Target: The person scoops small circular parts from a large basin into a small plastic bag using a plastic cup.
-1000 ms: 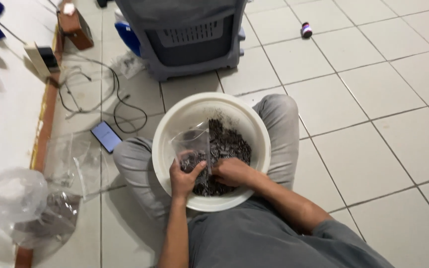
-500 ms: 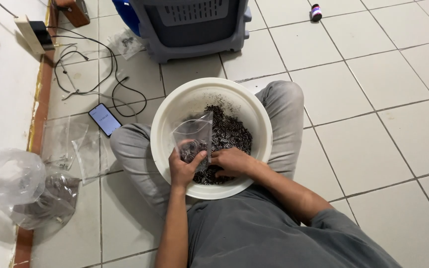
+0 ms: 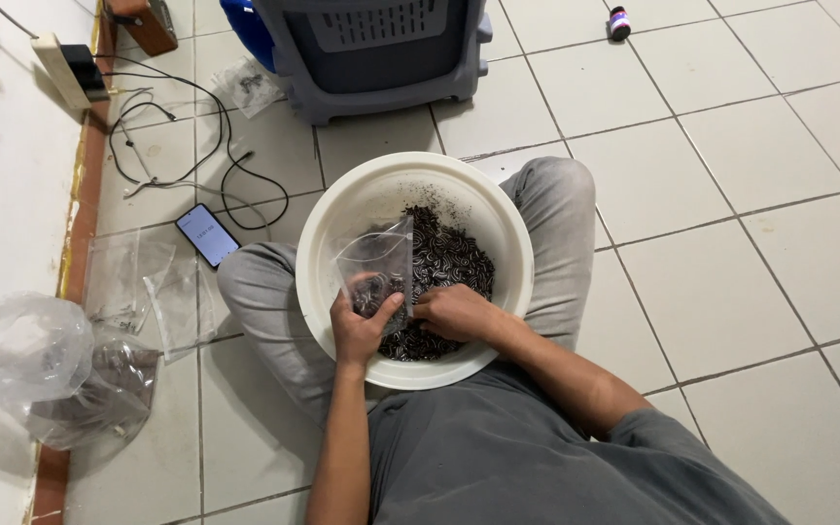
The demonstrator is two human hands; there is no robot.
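Person seated cross-legged on tiled floor, white basin [image 3: 342, 209] resting in lap between the knees. Basin holds a heap of small dark striped pieces [image 3: 454, 262], piled toward the near side.

Left hand [image 3: 360, 329] fingers closed around the lower part of a small clear bag [image 3: 379, 264]; bag stands upright inside the basin, mouth up, some dark pieces visible in its bottom. Right hand [image 3: 451, 313] lies on the heap just beside the bag, fingers curled together and turned toward the bag; whether they pinch any pieces cannot be told.

On the floor left of the knee: phone [image 3: 207, 234], screen lit, with cables [image 3: 162, 146] running behind it. Nearer the wall, flat clear bags [image 3: 143, 292] and a large crumpled plastic bag [image 3: 17, 350]. Grey crate [image 3: 381, 49] stands beyond the basin. Small bottle [image 3: 619, 21] far off on the tiles.
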